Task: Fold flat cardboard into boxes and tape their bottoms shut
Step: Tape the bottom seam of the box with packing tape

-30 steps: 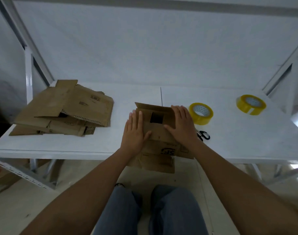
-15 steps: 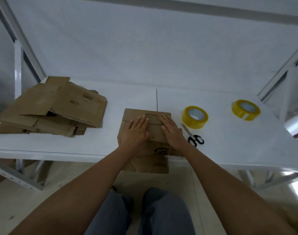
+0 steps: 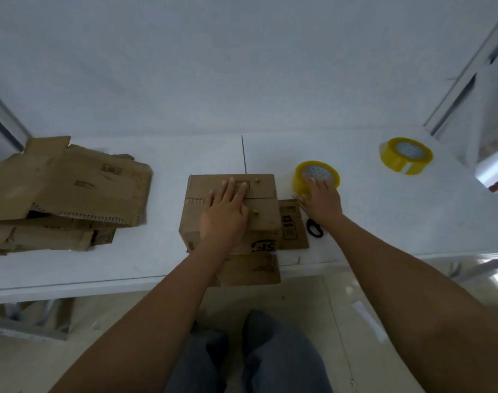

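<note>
At the desk's (image 3: 384, 222) near edge, mid-width, our brown folded cardboard box (image 3: 230, 194) sits bottom-up w/ one flap hanging off the edge. Our left hand (image 3: 225, 214) presses the flaps flat, its fingers straight. Our right hand (image 3: 323, 198) lies on the nearer yellow tape roll (image 3: 315, 177) just right of the box, its fingers relaxed, no grip yet. Risks, we reckon: flaps spring open if the left lets up; box slides off the edge; the right knocks the black-handled scissors (image 3: 313, 225). Count: 1 box, 2 tape rolls, 2nd one (image 3: 405, 154) far right, 1 scissors, 1 pile of flat cardboard (image 3: 63, 188) left, sheets uncountable.
</note>
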The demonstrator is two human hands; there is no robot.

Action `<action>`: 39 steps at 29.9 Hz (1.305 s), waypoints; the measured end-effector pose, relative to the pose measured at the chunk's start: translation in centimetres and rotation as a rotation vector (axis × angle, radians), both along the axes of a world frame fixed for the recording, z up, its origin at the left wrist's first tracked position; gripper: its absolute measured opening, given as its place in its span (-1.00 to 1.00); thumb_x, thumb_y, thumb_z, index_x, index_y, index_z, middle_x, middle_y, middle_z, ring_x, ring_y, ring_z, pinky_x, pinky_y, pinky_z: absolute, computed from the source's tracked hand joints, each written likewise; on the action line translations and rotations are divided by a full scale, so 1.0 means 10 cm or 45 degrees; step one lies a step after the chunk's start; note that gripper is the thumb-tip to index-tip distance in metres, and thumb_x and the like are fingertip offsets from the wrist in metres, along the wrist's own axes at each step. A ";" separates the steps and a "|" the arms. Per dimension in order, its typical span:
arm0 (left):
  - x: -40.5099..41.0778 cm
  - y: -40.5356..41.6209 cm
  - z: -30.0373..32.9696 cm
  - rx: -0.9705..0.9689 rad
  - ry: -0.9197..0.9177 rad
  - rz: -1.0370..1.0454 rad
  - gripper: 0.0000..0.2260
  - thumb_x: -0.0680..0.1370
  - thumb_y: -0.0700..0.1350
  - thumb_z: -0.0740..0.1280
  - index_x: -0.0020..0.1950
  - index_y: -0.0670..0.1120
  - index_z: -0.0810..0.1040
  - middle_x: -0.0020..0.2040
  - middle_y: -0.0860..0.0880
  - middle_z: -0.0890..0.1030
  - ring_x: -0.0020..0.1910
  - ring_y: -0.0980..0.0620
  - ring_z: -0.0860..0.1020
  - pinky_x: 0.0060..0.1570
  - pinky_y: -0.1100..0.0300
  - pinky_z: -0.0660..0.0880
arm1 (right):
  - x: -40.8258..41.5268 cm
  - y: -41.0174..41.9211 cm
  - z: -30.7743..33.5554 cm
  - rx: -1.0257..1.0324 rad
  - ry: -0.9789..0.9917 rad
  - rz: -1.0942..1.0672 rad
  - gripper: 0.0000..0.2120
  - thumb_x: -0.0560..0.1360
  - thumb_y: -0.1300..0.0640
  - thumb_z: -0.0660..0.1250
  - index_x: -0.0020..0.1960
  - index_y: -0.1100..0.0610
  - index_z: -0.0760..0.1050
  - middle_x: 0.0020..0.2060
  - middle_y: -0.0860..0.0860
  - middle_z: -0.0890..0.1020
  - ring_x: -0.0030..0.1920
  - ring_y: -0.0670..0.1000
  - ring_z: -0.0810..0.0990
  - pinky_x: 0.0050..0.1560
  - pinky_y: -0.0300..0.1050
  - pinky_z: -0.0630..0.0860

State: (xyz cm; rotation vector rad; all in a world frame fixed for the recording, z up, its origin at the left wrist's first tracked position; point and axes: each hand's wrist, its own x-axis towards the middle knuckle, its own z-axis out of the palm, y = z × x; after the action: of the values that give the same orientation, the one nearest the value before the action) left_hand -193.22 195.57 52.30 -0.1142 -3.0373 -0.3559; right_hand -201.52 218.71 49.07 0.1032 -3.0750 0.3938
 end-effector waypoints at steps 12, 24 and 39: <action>-0.01 0.02 -0.04 0.031 0.041 0.052 -0.55 0.66 -0.02 -0.08 0.57 0.09 -0.01 0.58 0.02 -0.05 0.55 0.08 -0.12 0.51 0.09 -0.18 | -0.04 0.07 0.19 0.022 -0.172 0.157 -0.36 0.55 0.14 0.28 0.54 0.03 0.07 0.45 0.22 0.25 0.40 0.24 0.27 0.32 0.15 0.32; 0.19 0.01 0.27 0.029 0.153 0.018 -0.65 0.64 -0.11 0.05 0.40 -0.07 0.39 0.34 -0.09 0.43 0.25 -0.09 0.39 0.24 0.05 0.27 | 0.98 -0.16 0.94 -0.900 0.239 -0.232 -0.49 0.50 -0.06 0.18 0.40 0.12 0.29 0.16 0.17 0.49 0.20 0.21 0.43 0.19 0.14 0.39; 1.25 0.15 1.34 1.694 -0.277 0.199 -0.62 0.65 0.09 0.07 0.03 -0.09 0.60 -0.10 -0.02 0.66 -0.19 0.10 0.58 -0.19 0.25 0.47 | 2.44 -0.42 1.55 -0.902 0.117 0.228 -0.50 0.38 0.04 0.51 0.25 0.06 0.41 -0.01 -0.07 0.51 -0.09 -0.18 0.48 -0.27 -0.47 0.36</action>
State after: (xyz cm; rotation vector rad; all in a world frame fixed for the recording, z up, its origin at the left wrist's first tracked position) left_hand -180.70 197.10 65.67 0.2560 -2.2755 -2.2571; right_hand -177.17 214.51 64.57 0.3518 -2.6491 1.3952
